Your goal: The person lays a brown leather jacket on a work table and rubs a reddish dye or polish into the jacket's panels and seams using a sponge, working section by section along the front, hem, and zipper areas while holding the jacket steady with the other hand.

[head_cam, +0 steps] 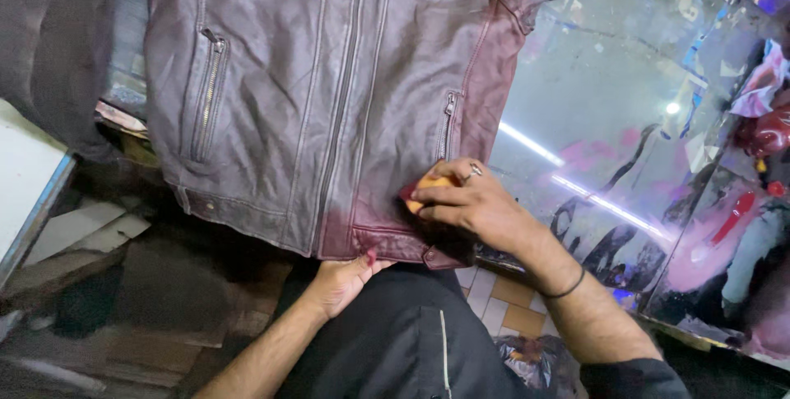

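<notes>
Cataloguing from left to right, as seen from the head camera.

White panel (25,177): flat, pale, blue-edged, at the far left edge, partly under a dark hanging sleeve.

Floor debris (82,230): pale flat pieces below the jacket's left hem, in shadow.

Leather jacket (313,78): brown, spread flat front-up across the upper middle. Slanted zip pocket (210,95) on its left panel; long central zip running down to the hem; second zip pocket (447,123) on its right panel. The right panel and lower hem by the centre zip show a redder, darker, wet-looking tone than the dull brown remainder.

Left hand (341,280): below the hem, arm coming up from the lower left. Fingers pinched closed on the jacket's bottom edge just right of the centre zip, thumb on top.

Dark garment (395,333): black cloth of the person's own clothing, lower middle, with a thin pale line.

Sponge (428,189): small, orange-yellow with a reddish edge, pressed on the jacket's lower right panel, just below the right pocket zip.

Right hand (465,201): fingers closed over the sponge, holding it against the leather; ring on one finger, dark band at the wrist.

Glass counter top (592,103): reflective, stained pink and dark, under the jacket's right side.

Red objects (769,132): glossy, at the far right edge; kind unclear.
</notes>
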